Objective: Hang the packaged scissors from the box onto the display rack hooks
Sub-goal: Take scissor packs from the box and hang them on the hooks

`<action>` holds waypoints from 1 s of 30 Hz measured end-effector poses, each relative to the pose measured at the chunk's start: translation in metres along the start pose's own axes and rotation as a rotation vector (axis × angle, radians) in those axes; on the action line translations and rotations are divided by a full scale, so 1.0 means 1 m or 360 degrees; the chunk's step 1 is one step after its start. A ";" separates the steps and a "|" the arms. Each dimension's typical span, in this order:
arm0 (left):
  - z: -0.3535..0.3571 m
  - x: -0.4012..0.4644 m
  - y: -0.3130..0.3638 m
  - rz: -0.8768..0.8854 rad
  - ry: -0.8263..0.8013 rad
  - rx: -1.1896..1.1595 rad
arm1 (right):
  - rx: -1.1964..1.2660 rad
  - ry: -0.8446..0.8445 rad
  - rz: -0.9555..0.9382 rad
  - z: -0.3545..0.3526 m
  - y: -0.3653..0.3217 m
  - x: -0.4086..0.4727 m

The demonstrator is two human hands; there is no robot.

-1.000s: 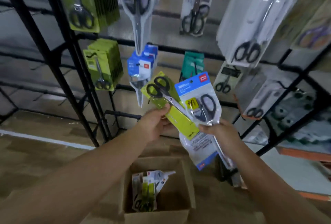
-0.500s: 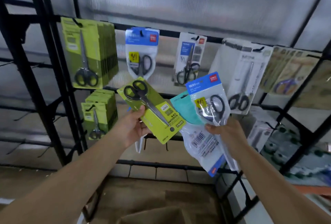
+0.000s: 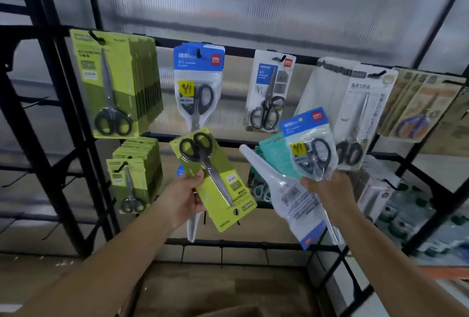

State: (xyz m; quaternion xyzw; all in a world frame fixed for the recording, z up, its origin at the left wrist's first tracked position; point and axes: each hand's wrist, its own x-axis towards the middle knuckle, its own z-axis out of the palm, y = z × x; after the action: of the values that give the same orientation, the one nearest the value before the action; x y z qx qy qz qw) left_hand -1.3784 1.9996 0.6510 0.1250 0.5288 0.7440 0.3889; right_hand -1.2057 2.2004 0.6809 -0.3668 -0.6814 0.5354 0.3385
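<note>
- At the bottom edge of the view, nearest the person, a strip of the cardboard box (image 3: pixel 228 313) shows; its contents are out of sight.
- Just above it, the left hand (image 3: pixel 184 200) has thumb and fingers curled round one green scissors pack (image 3: pixel 213 179), held tilted and upside down, handles up and hang hole low near the pack's lower right corner.
- Beside it, the right hand (image 3: pixel 327 190) grips a fan of several bagged packs: a blue-topped pack (image 3: pixel 308 144) facing out, a teal card behind it, and a clear bag (image 3: pixel 291 197) turned back-side out with its barcode showing.
- Beyond both hands stands the display rack (image 3: pixel 53 113); along its top bar hang a thick green stack (image 3: pixel 114 83) at the left end, then a blue-topped stack (image 3: pixel 199 83), a white HOME pack (image 3: pixel 270 91) and further white and tan packs toward the right end.
- Under the green stack, on the lower bar, hangs a smaller green stack (image 3: pixel 134 177).
- The step in hand looks like sorting and matching: nothing held is on a hook yet.
- Next, I judge, the green pack must be turned upright so its hole leads, then threaded onto the hook (image 3: pixel 97 36) that carries like packs.
</note>
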 end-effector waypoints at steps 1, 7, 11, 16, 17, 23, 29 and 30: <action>0.001 0.001 -0.002 -0.0009 0.0031 0.0038 | 0.0053 0.0031 -0.0015 -0.001 -0.003 0.004; 0.046 0.003 -0.017 -0.0065 0.0073 -0.0016 | 0.0344 -0.0018 0.0016 0.022 -0.018 0.010; 0.085 0.010 -0.019 -0.0085 0.0060 -0.0398 | 0.0383 -0.0086 -0.0054 0.044 -0.018 0.002; 0.099 0.014 -0.019 0.0057 0.0057 -0.0500 | 0.0376 -0.0045 -0.0165 0.051 -0.008 -0.003; 0.100 0.015 -0.021 0.0099 0.0094 -0.0458 | 0.0386 -0.0038 -0.0195 0.051 -0.007 -0.005; 0.103 0.011 -0.033 0.0149 0.0124 -0.0527 | 0.0700 -0.0187 -0.0112 0.045 -0.005 -0.005; 0.095 0.005 -0.048 0.0169 0.0118 -0.0469 | 0.0722 -0.0455 0.0033 0.049 0.010 -0.012; 0.092 0.004 -0.051 0.0150 0.0181 -0.0461 | 0.0702 -0.0457 0.0041 0.051 0.015 -0.014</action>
State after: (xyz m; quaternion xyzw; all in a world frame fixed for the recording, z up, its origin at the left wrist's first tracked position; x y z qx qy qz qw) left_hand -1.3034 2.0733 0.6424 0.0501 0.4307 0.8358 0.3368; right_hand -1.2401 2.1664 0.6554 -0.2130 -0.5846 0.7218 0.3032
